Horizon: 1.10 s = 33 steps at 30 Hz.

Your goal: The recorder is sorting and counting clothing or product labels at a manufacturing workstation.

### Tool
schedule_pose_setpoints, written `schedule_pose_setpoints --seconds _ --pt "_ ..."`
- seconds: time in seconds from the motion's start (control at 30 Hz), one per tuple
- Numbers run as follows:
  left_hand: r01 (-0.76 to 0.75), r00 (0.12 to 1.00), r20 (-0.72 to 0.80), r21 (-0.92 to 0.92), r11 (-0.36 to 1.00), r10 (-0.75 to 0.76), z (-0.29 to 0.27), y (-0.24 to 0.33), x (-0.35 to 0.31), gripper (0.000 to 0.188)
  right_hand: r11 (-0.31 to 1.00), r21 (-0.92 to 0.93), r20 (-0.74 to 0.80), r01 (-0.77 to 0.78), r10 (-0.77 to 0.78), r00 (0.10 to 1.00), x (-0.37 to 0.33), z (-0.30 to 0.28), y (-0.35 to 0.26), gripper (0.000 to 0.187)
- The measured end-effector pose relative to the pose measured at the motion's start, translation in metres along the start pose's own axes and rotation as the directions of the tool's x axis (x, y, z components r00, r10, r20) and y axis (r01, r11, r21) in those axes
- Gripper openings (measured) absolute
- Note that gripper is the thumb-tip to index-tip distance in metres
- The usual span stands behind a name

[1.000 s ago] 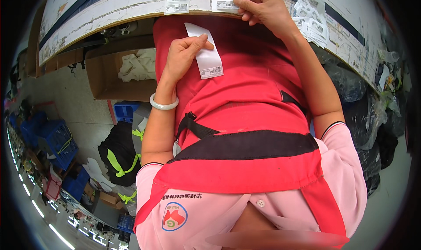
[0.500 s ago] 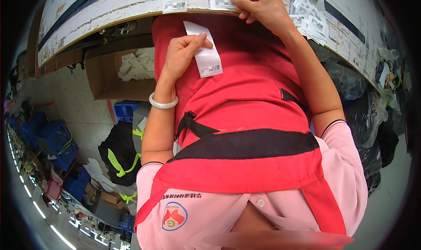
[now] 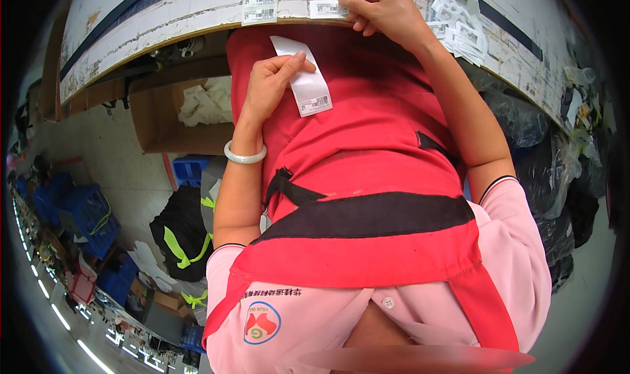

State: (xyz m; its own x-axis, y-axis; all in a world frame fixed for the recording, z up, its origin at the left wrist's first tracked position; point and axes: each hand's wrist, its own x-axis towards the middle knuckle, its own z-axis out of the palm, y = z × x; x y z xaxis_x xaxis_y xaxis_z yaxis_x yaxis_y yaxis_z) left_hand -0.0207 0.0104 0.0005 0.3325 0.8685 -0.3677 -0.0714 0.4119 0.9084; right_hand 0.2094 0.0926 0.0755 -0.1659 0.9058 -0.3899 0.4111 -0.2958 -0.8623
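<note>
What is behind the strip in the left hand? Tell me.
The red apron shows past the edges of the strip and the left hand. Whatever the strip directly covers cannot be seen.

Scuffed white worktop [image 3: 197, 13] across top — grey floor [image 3: 105, 137] at left, open cardboard box [image 3: 152, 119] near worktop, blue crate [image 3: 84, 211] farther out — strip lights [image 3: 94, 355] lit lower left.

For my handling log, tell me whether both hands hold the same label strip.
No, the left hand holds a white strip over the red apron, while the right hand pinches a separate label at the table.
</note>
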Motion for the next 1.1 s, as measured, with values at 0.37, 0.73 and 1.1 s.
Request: schedule_pose_setpoints --seconds 0.37,0.73,1.1 --pt "0.041 0.998 0.045 -0.091 0.995 -0.037 0.005 0.014 -0.012 0.032 0.987 -0.053 -0.378 0.155 -0.163 0.911 -0.076 -0.116 0.052 0.021" --pt "0.041 0.999 0.019 -0.165 0.986 -0.038 0.018 0.007 -0.013 0.024 0.757 -0.652 -0.522 -0.041 -0.408 0.749 -0.085 -0.110 0.067 0.034" --pt "-0.032 0.995 0.085 -0.197 0.980 0.049 0.025 0.016 -0.015 0.025 0.985 0.166 0.225 -0.053 0.015 0.974 -0.066 0.028 0.037 0.016"
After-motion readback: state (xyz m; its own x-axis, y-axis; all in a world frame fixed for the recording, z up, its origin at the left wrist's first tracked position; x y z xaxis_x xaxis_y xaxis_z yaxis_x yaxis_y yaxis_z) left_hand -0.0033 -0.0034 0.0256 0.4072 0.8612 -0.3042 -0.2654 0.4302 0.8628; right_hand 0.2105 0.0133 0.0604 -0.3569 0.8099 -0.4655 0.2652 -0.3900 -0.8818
